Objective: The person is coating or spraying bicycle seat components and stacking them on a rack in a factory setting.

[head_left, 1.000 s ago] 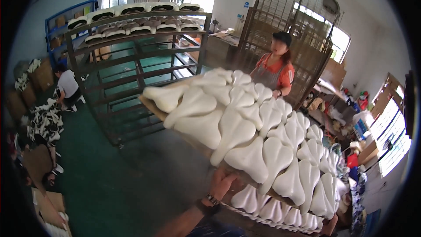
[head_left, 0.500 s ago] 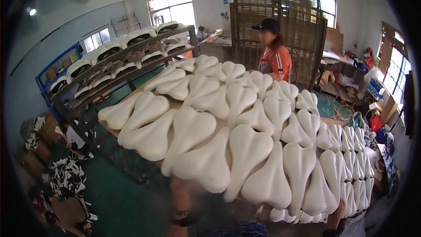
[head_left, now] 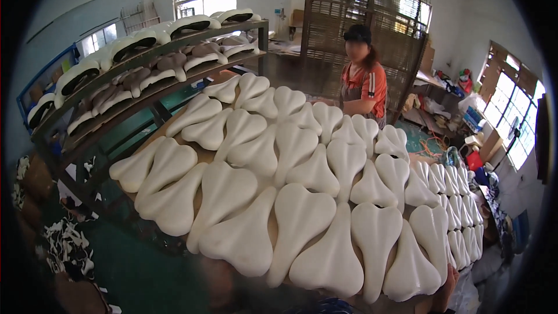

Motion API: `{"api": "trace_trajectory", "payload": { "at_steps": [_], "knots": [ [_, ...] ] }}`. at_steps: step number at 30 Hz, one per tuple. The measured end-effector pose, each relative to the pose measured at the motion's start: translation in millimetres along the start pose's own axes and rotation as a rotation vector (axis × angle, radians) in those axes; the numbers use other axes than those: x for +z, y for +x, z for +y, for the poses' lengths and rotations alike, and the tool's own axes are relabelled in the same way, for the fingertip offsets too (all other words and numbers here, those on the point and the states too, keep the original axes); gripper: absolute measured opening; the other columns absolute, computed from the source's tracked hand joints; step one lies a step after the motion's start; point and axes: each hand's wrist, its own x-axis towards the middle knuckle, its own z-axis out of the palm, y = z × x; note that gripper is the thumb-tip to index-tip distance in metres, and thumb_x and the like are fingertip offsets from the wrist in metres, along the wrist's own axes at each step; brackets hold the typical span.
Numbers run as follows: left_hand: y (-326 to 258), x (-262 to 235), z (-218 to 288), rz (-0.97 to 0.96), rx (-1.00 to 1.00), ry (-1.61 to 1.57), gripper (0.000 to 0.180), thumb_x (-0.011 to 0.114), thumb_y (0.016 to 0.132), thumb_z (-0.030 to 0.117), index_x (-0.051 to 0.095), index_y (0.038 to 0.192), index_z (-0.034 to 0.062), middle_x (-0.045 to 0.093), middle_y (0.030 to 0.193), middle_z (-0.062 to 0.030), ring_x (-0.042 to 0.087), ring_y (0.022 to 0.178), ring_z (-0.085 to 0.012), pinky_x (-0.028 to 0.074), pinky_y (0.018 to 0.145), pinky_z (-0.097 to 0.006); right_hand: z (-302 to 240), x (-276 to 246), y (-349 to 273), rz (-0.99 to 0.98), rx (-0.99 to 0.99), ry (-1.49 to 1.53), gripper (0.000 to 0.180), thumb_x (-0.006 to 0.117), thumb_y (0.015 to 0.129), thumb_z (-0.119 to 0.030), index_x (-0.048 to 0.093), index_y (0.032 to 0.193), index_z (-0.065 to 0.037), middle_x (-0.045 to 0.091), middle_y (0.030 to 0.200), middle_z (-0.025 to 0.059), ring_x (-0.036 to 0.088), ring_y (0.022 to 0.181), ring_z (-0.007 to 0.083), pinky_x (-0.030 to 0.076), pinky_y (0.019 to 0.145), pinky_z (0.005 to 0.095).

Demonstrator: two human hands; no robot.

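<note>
A broad brown board fills the middle of the view, covered with rows of white, smooth bicycle saddle pads set nose to tail. My left hand is under the near edge of the board, smeared and mostly hidden by the pads; its fingers cannot be made out. At the near right corner, my right hand grips the board's edge, partly covered by a pad. Across the board stands a co-worker in an orange top and dark cap, with one forearm reaching toward the far edge.
On the left, a dark metal rack carries more white and brownish pads on two shelves. More white pads stand in rows at the right. White scraps lie on the green floor at lower left. Cluttered benches line the right wall.
My view has shifted, and the board with its pads now sits lower and further left in it. The rack looks nearer. The co-worker's forearm has come into sight. Both my hands stay at the board.
</note>
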Motion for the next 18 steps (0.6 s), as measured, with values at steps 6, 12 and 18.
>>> {"api": "trace_trajectory", "payload": {
  "at_steps": [6, 12, 18],
  "knots": [
    [59, -77, 51, -0.055, -0.093, -0.292, 0.030, 0.059, 0.088, 0.005, 0.062, 0.118, -0.0007, 0.067, 0.104, -0.0062, 0.064, 0.090, -0.0171, 0.054, 0.076, -0.033, -140, -32, -82, -0.247, 0.342, 0.441, 0.038, 0.053, 0.105, -0.033, 0.065, 0.085, -0.002, 0.057, 0.076, 0.0009, 0.055, 0.072, 0.0099, 0.048, 0.070, 0.0288],
    [97, -126, 89, -0.043, -0.125, -0.352, 0.025, 0.058, 0.089, 0.005, 0.065, 0.113, 0.0011, 0.066, 0.102, -0.0052, 0.063, 0.090, -0.0166, 0.052, 0.076, -0.031, -203, -29, -146, -0.058, 0.392, 0.496, 0.037, 0.052, 0.104, -0.030, 0.065, 0.085, -0.001, 0.059, 0.071, 0.0016, 0.055, 0.062, 0.0108, 0.047, 0.062, 0.0297],
    [134, -179, 102, -0.092, -0.059, -0.060, 0.019, 0.055, 0.090, 0.002, 0.065, 0.104, -0.0032, 0.069, 0.093, -0.0087, 0.067, 0.079, -0.0220, 0.056, 0.066, -0.034, -199, -22, -175, -0.496, 0.102, -0.030, 0.045, 0.059, 0.089, -0.011, 0.060, 0.131, 0.005, 0.064, 0.128, 0.0255, 0.057, 0.123, 0.0419, 0.043, 0.104, 0.0476]
  ]
}}
